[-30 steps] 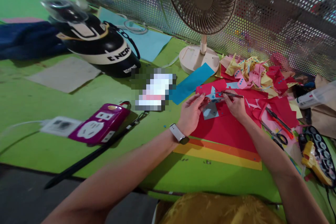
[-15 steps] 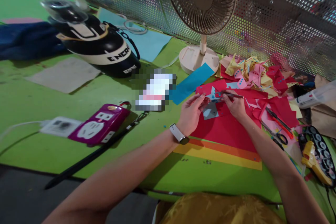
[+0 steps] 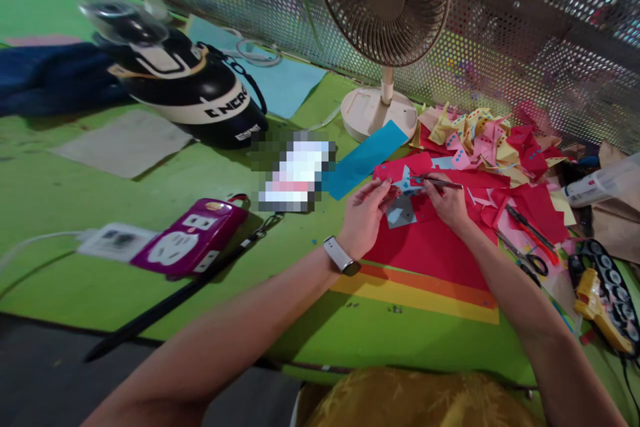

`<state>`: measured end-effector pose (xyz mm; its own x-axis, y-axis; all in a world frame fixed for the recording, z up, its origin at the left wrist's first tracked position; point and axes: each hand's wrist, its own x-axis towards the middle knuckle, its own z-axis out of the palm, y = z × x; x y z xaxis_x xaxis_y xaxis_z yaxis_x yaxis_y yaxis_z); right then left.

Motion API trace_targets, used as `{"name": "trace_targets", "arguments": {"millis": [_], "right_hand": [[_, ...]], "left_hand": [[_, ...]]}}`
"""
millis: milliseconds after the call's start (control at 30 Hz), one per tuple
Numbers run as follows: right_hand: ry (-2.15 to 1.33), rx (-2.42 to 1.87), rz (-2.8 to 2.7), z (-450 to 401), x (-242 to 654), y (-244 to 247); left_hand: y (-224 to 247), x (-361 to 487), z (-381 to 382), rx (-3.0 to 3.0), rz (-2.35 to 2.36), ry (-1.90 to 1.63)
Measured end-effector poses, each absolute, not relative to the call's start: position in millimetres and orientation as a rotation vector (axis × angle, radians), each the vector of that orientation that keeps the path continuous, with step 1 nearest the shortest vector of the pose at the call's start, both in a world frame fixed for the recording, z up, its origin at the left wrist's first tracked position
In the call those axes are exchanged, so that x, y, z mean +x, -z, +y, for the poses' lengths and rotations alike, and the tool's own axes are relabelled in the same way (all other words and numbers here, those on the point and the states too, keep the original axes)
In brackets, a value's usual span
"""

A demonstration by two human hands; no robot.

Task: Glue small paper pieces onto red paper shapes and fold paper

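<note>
My left hand (image 3: pixel 367 210), with a watch on its wrist, pinches the edge of a small light-blue paper star (image 3: pixel 406 181) marked with darker blue shapes. My right hand (image 3: pixel 447 201) is closed around slim metal tweezers (image 3: pixel 445 183), whose tip reaches to the star. Under both hands lie red paper sheets (image 3: pixel 430 250), with a grey-blue paper piece (image 3: pixel 401 212) on top. A strip of blue paper (image 3: pixel 367 159) lies just beyond my left hand.
Scissors (image 3: pixel 530 263), a cutter (image 3: pixel 533 233) and a yellow glue gun (image 3: pixel 595 307) lie at right. Behind them is a heap of paper scraps (image 3: pixel 480 137). A fan (image 3: pixel 385 100), a black bottle (image 3: pixel 200 100), a phone (image 3: pixel 297 173) and a purple power socket (image 3: pixel 193 237) stand or lie around.
Almost nothing differs. The tweezers in my right hand have shifted very slightly at the star, and my left hand keeps its pinch on the paper.
</note>
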<state>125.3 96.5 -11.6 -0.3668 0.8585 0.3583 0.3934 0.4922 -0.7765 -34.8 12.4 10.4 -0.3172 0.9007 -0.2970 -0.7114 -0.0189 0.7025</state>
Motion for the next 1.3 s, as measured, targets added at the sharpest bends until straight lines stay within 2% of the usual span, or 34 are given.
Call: {"name": "trace_targets", "arguments": {"millis": [267, 1300], "right_hand": [[-0.865, -1.023, -1.870, 96.1, 123.1, 12.8], [-0.880, -1.053, -1.852, 103.2, 126.6, 19.0]], "left_hand": [[-11.3, -33.8, 12.7, 0.254, 0.939, -1.663], [-8.6, -32.8, 13.0, 0.293, 0.946, -1.664]]}}
